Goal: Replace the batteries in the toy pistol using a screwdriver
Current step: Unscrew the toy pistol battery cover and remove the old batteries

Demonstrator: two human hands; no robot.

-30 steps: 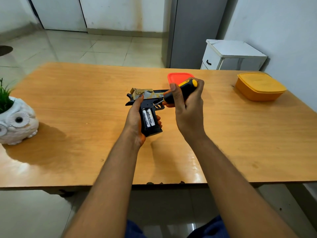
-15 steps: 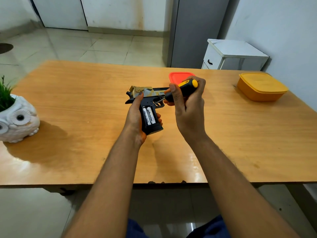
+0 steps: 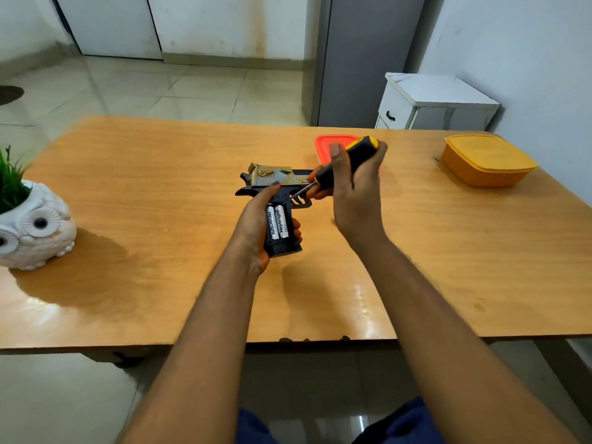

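My left hand grips the black and gold toy pistol by its handle, held above the wooden table. The handle's compartment is uncovered, and two white batteries lie side by side in it. My right hand is closed around the black and yellow screwdriver. Its metal tip rests on the pistol's frame just above the batteries, near the trigger guard.
A red container lid lies behind my right hand. An orange lidded box sits at the far right of the table. A white owl planter stands at the left edge. A white cabinet is beyond the table.
Both hands and the pistol hold nearly the same place. The screwdriver handle has tilted slightly more upright in my right hand.
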